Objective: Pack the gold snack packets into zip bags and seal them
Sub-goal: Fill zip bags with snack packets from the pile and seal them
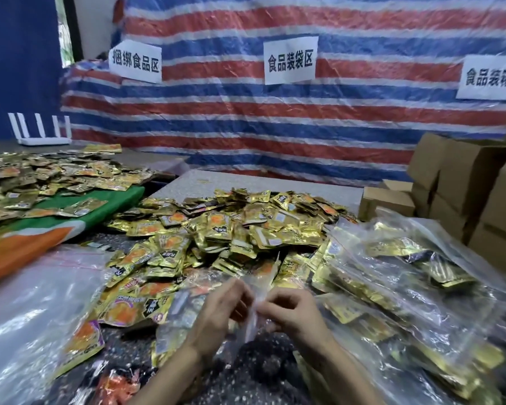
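Far left on the bench (216, 179), flat empty bags (27, 302). Mid-bench, heaped gold snack packets (231, 229). In front, left hand (219, 314) and right hand (292, 309), fingers curled, both pinching one clear zip bag (263, 285) at its top edge. Right, filled bags (406, 273) beside cardboard boxes (465, 194).

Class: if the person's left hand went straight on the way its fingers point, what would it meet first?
The left hand pinches the thin clear plastic zip bag; straight on it would likely meet the right hand pinching the same bag, though depth is unclear.
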### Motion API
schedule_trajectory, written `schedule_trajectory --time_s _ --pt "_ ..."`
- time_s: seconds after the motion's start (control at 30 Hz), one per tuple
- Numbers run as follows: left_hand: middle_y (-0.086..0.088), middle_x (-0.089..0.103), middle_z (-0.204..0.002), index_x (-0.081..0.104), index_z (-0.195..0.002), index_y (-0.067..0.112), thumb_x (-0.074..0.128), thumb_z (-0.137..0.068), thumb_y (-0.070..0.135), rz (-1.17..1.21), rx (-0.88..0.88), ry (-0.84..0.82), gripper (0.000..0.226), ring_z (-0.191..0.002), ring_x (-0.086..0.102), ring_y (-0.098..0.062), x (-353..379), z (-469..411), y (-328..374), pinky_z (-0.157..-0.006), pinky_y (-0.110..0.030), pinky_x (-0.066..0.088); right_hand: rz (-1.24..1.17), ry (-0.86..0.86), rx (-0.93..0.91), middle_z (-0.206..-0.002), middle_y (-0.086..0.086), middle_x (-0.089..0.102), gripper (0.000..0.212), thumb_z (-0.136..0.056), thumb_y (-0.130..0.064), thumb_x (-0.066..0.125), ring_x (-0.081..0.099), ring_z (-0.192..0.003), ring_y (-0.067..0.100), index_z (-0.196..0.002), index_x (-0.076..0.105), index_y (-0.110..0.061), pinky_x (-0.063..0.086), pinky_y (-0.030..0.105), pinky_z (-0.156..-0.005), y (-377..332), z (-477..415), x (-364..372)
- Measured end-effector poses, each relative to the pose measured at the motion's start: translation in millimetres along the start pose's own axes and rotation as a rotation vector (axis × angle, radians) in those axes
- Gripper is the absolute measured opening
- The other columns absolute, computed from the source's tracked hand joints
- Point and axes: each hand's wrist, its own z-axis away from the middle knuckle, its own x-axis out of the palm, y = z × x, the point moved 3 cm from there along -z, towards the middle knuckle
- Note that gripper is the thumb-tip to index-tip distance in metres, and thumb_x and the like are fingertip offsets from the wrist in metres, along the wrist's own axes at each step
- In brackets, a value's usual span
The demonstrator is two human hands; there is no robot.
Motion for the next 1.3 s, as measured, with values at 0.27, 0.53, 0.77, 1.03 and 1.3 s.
schedule_trajectory --time_s 0.27,0.53,0.77,1.03,1.3 --pt "0.002 0.05 -0.056 0.055 -0.06 0.021 0.054 -0.09 0.021 0.071 -0.014 0.176 0.03 -0.051 0.048 -0.012 -11 -7 -1 -0.052 -0.021 0.042 -0.031 0.119 0.028 -0.058 0.007 0.058 0.027 -0.078 -0.003 0.069 0.055 -0.049 0.02 -0.055 0.065 -0.017 0.046 0.026 -0.044 -4 3 6" --pt "-0.016 0.052 -0.053 0.052 -0.068 0.009 0.051 -0.086 0.041 -0.144 0.184 0.529 0.037 -0.039 0.048 -0.021 -27 2 9 -0.039 -0.035 0.04 -0.077 0.439 0.106 -0.049 0.0 0.039 0.037 -0.088 0.0 0.052 0.033 -0.041 0.013 -0.055 0.045 -0.015 0.026 0.021 -0.038 -2 8 1" --pt "-0.01 0.049 -0.046 0.05 -0.068 0.012 0.05 -0.097 -0.005 -0.176 0.197 0.438 0.034 -0.038 0.049 -0.007 -21 1 7 -0.038 -0.016 0.04 0.465 0.492 -0.004 -0.066 -0.001 0.06 0.028 -0.096 -0.03 0.062 0.054 -0.055 0.015 -0.076 0.054 -0.011 0.053 0.034 -0.052 -52 -26 -3" --pt "-0.001 0.049 -0.048 0.049 -0.07 0.017 0.05 -0.099 0.0 -0.148 0.166 0.422 0.033 -0.04 0.046 -0.008 -24 -1 3 -0.038 -0.014 0.037 1.359 0.259 0.159 -0.155 0.01 0.034 0.085 -0.079 0.005 0.06 0.033 -0.14 0.031 -0.151 0.028 -0.028 0.036 0.051 -0.114 -29 -125 -36" --pt "0.0 0.046 -0.052 0.048 -0.071 0.02 0.05 -0.099 0.0 -0.19 0.19 0.384 0.034 -0.045 0.045 -0.014 -26 -3 6 -0.043 -0.037 0.041 1.599 0.313 -0.051 -0.107 -0.002 0.071 0.035 -0.1 -0.014 0.047 0.063 -0.083 0.014 -0.125 0.063 -0.034 0.057 0.032 -0.066 -8 -141 -48"
